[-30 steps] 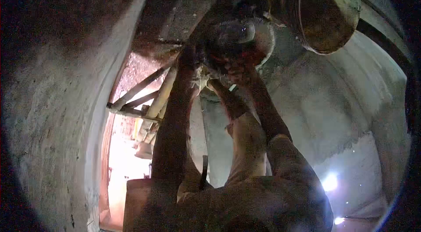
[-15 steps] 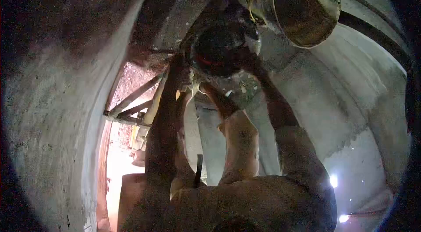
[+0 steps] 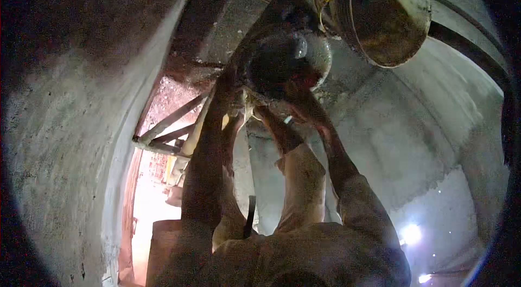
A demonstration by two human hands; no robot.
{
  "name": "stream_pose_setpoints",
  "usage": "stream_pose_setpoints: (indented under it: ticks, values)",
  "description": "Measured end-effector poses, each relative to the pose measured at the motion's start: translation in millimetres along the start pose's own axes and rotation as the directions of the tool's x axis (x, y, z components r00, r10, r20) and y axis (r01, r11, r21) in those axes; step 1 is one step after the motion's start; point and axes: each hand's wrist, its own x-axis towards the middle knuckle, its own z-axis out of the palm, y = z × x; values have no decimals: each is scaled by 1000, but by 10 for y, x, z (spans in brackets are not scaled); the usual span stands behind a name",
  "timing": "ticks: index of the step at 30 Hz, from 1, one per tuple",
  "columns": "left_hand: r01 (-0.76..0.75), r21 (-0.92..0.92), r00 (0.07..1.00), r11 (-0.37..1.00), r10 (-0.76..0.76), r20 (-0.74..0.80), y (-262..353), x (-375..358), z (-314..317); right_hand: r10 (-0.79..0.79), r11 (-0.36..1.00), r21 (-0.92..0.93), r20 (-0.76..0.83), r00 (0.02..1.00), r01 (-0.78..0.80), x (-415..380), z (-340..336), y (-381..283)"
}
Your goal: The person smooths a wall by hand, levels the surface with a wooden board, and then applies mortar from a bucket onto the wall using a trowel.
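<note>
A dark round pan [image 3: 277,64] with a wet, pale-flecked rim lies in deep shadow at the upper middle. My right hand [image 3: 301,89] is at its lower right edge, with fingers closed around something reddish and dark that I cannot make out. On the pan's left side is my left hand [image 3: 230,78], so dark that its fingers cannot be told apart. Below the pan, my bare lower legs and feet show between my arms.
A large bucket [image 3: 391,26] with a stained inside is tilted at the upper right. Metal struts [image 3: 171,124] stand beside a bright opening at the left. Rough curved walls [image 3: 70,151] surround me.
My right hand has moved down toward the pan's lower edge, and more of the pan's inside shows. The whole view has shifted slightly, with the bucket now a little further right.
</note>
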Motion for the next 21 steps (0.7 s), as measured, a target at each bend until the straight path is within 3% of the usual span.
stream_pose_setpoints:
  ticks: [2, 4, 6, 9, 12, 13, 15, 16, 17, 18, 19, 21]
  values:
    - [-64, 97, 995, 993, 71, -72, -165, 1, 186, -68, 913, -407, -148, 987, 1, -202, -231, -243]
    - [-163, 375, 958, 913, 237, -160, -487, 60, 599, -85, 757, -643, -272, 959, -115, -185, -258, -233]
    - [-197, 515, 911, 834, 350, -218, -734, 94, 944, -96, 706, -693, -300, 949, -148, -46, -75, 31]
    - [-225, 362, 883, 905, 346, -316, -574, 8, 1028, -9, 745, -653, -216, 976, -137, 143, 385, 255]
    - [-232, 228, 869, 946, 307, -389, -541, -281, 1135, 142, 723, -691, 106, 984, -30, -289, 23, -258]
    - [-236, 197, 864, 952, 298, -405, -495, -328, 1164, 76, 743, -669, 39, 996, -30, -438, -98, -291]
    - [118, -166, 962, 979, -154, -226, -162, -265, 1019, 1, 756, -654, -27, 1000, -18, -707, -297, -424]
    - [314, -307, 934, 898, -351, -72, -35, -276, 951, -78, 759, -649, -176, 981, -56, -833, -356, -533]
    - [402, -365, 906, 840, -423, 23, -116, -280, 985, -151, 766, -635, -328, 932, -100, -938, -395, -574]
    - [491, -405, 864, 771, -489, 116, -183, -282, 1012, -155, 764, -636, -339, 928, -105, -974, -366, -426]
    - [490, -405, 866, 772, -486, 121, -233, -341, 1058, -255, 812, -583, -414, 874, -40, -951, -288, -141]
    - [421, -361, 902, 832, -428, 67, -50, -415, 1026, 11, 787, -572, -362, 932, -232, -1029, -223, 235]
